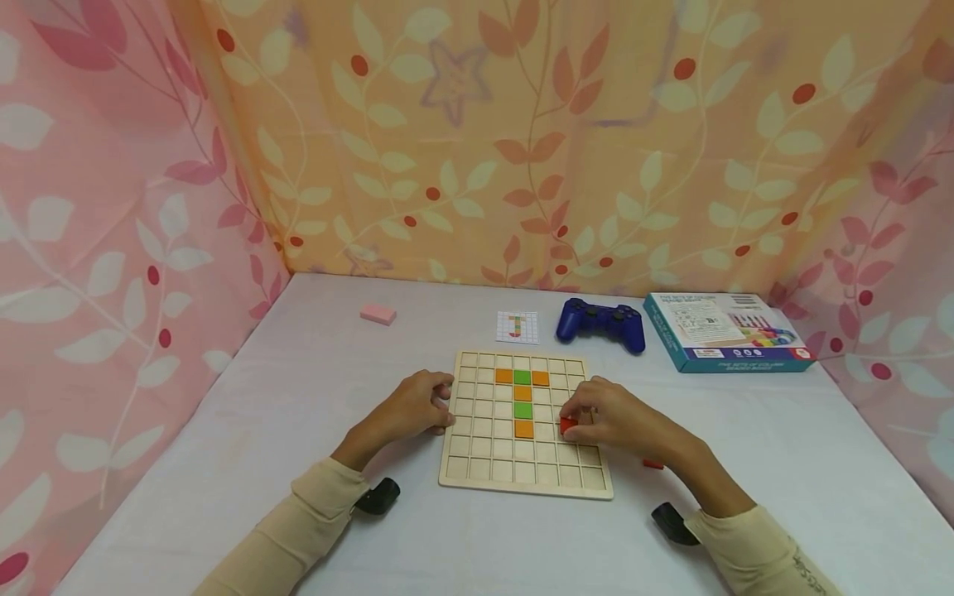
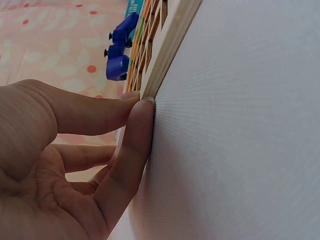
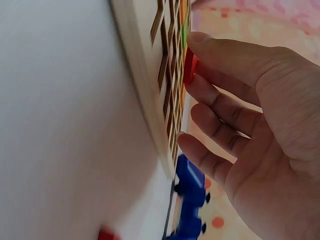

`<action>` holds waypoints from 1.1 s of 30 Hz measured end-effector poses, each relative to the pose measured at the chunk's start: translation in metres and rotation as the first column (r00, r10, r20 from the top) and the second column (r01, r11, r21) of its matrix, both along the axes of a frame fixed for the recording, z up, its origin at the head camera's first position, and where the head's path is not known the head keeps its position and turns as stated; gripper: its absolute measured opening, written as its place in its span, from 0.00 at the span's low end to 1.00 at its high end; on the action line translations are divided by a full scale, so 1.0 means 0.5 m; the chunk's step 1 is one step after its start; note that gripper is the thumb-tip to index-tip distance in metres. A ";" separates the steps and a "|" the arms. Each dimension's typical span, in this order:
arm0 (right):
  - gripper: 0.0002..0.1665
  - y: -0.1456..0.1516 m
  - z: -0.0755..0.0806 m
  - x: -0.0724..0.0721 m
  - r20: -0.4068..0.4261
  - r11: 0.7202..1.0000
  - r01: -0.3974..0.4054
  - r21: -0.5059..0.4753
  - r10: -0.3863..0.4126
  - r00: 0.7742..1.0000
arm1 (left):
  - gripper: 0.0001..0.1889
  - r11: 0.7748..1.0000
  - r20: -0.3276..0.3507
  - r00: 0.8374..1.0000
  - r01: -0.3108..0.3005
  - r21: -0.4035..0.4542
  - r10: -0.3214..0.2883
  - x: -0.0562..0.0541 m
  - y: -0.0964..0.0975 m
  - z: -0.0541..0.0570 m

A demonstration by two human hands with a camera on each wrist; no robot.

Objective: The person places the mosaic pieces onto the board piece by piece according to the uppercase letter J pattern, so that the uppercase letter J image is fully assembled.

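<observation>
A wooden grid board [image 1: 480,472] lies on the table, with orange tiles [image 1: 523,429] and green tiles [image 1: 523,410] set in a T-like pattern. At the board's left edge, my left hand [image 1: 412,404] grips the rim between thumb and finger; its fingertips [image 2: 142,107] show close up in the left wrist view. My right hand [image 1: 614,418] pinches a red tile [image 3: 189,66] between thumb and index finger over the board's right part. The other fingers of that hand are spread loosely. Another red tile [image 1: 653,464] lies on the table below the right wrist.
Behind the board lies a small pattern card [image 1: 517,328] with a J-like coloured shape. A blue game controller [image 1: 600,324] and a flat box [image 1: 730,333] are at the back right. A pink block [image 1: 378,314] sits at the back left. Patterned cloth walls [image 1: 447,165] surround the table.
</observation>
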State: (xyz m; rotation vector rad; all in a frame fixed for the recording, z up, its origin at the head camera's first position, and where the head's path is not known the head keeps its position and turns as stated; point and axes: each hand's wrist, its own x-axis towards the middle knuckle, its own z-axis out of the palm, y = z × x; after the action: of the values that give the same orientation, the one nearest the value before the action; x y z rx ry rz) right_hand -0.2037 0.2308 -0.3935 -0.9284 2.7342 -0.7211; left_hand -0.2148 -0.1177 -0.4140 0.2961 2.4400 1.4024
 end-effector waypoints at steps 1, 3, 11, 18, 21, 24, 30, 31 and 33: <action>0.13 -0.007 -0.001 -0.002 -0.002 1.000 -0.016 -0.004 0.016 1.000 | 0.37 1.000 0.004 1.000 -0.002 0.003 0.002 -0.001 0.000 0.000; 0.13 -0.019 -0.003 -0.004 -0.011 0.999 -0.053 -0.011 0.052 0.999 | 0.37 1.000 0.008 1.000 -0.004 0.005 0.004 -0.001 0.001 -0.001; 0.13 -0.066 -0.005 -0.004 -0.004 0.993 -0.118 0.006 0.118 0.993 | 0.37 1.000 0.008 1.000 -0.002 0.005 0.002 -0.001 0.001 -0.001; 0.12 -0.101 -0.004 0.006 0.030 0.992 -0.125 0.022 0.125 0.992 | 0.37 1.000 0.015 1.000 -0.006 0.004 0.006 -0.001 0.001 0.000; 0.12 -0.111 -0.003 0.014 0.034 0.992 -0.121 0.028 0.120 0.992 | 0.37 1.000 0.017 1.000 -0.008 0.005 0.008 -0.001 0.001 -0.001; 0.11 -0.117 -0.004 0.017 0.015 0.991 -0.129 0.040 0.128 0.992 | 0.37 1.000 0.013 1.000 -0.009 0.006 0.009 0.000 0.001 -0.001; 0.12 -0.117 -0.004 0.018 0.003 0.989 -0.141 0.051 0.141 0.990 | 0.37 1.000 0.007 1.000 -0.003 0.007 0.003 -0.001 0.001 -0.002; 0.13 -0.116 -0.004 0.018 0.002 0.989 -0.141 0.050 0.141 0.990 | 0.37 1.000 0.005 1.000 -0.003 0.006 0.003 -0.001 0.001 -0.002; 0.13 -0.115 -0.002 0.018 0.002 0.989 -0.141 0.048 0.141 0.990 | 0.37 1.000 0.002 1.000 -0.001 0.008 0.001 -0.001 0.000 -0.002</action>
State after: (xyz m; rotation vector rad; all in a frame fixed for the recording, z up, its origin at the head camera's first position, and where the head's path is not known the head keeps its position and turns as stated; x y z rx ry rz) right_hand -0.1947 0.1734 -0.3947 -1.0991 2.6415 -0.6268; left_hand -0.2152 -0.1175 -0.4148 0.2951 2.4340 1.4130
